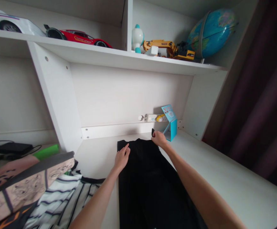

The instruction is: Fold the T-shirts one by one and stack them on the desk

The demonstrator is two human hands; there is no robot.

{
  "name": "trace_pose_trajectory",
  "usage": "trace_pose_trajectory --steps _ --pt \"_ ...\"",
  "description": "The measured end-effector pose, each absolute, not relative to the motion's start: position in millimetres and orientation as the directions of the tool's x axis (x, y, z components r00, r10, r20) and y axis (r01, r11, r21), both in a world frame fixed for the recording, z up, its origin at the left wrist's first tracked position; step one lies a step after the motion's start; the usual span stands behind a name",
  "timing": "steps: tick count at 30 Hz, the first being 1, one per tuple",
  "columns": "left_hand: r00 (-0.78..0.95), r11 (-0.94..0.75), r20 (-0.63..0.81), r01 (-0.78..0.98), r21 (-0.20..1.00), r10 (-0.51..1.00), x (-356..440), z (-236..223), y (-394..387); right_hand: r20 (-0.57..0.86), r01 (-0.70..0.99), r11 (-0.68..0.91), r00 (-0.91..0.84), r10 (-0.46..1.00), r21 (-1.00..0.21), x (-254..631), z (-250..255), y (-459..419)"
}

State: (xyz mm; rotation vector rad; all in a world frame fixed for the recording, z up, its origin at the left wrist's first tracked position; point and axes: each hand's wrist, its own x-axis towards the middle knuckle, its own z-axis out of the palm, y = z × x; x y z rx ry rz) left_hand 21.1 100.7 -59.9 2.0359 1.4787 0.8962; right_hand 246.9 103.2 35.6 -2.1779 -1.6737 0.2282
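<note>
A black garment (150,181) lies stretched out on the white desk (224,178), running away from me. My left hand (122,157) rests flat on its far left part, fingers stretched toward the top left corner. My right hand (159,138) is at the far right corner, fingers pinched on a small fold of the black cloth that sticks up there. Just beyond that hand stands a small blue folded card box (171,127).
Striped white-and-black clothes (64,197) and a printed beige bag (26,184) lie at the left front. A white power strip (151,118) runs along the back wall. Toy cars (77,36), a yellow excavator (169,49) and a globe (211,31) stand on the shelf above. A dark curtain (267,105) hangs at the right.
</note>
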Motion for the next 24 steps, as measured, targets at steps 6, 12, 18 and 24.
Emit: trace_pose_trajectory --steps 6,12,18,24 --pt "0.097 -0.250 0.233 0.493 0.833 0.968 15 -61 107 0.192 0.935 0.036 0.035 0.981 -0.354 137 23 85" --pt "0.185 -0.322 0.264 0.528 0.786 0.947 12 -62 108 0.170 0.925 0.169 -0.117 0.979 -0.340 178 21 12" --pt "0.192 -0.349 0.295 0.613 0.709 0.936 16 -63 107 0.007 0.892 0.103 -0.111 0.994 -0.440 264 -5 -118" --pt "0.198 -0.356 0.303 0.654 0.668 0.932 18 -66 108 0.134 0.909 0.007 0.054 0.990 -0.417 286 -69 -170"
